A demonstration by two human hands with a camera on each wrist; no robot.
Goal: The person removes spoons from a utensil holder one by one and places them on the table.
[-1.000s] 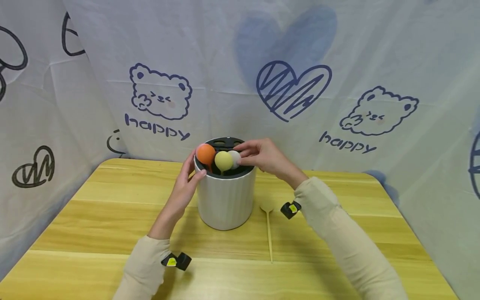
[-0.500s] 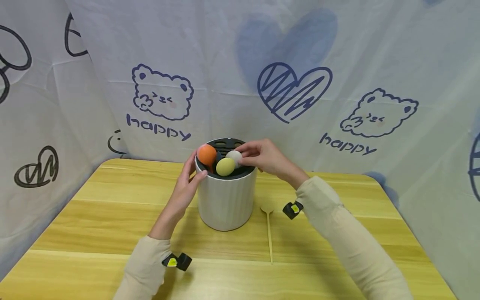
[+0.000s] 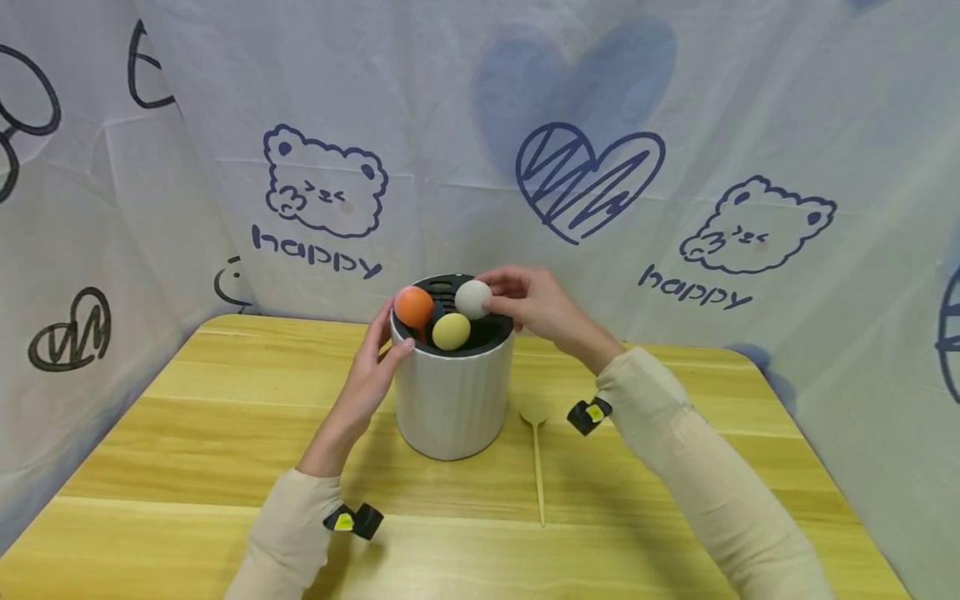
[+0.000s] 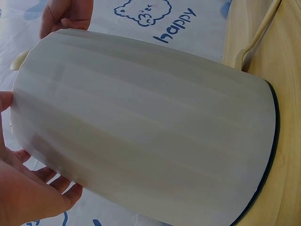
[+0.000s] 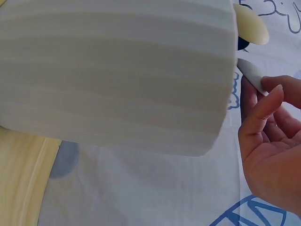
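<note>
A white ribbed utensil holder (image 3: 450,408) with a black inner rim stands upright on the table. My left hand (image 3: 372,367) holds its left side near the top, thumb at the front rim, fingers along the wall in the left wrist view. My right hand (image 3: 542,307) pinches the rounded head of a white spoon (image 3: 472,299) over the holder's right side; the spoon's handle is hidden. An orange spoon (image 3: 413,307) and a yellow spoon (image 3: 452,332) stand in the holder, heads up. Between them shows part of a dark blue head (image 3: 438,312).
On the wooden table (image 3: 187,450), a pale yellow spoon (image 3: 538,467) lies right of the holder, its handle toward me. Close behind the table hangs a white cloth (image 3: 450,108) printed with bears and hearts.
My right hand has moved slightly up with the white spoon, whose head now sits higher. The yellow spoon's head has tipped lower toward the front rim. My left hand stays at the holder.
</note>
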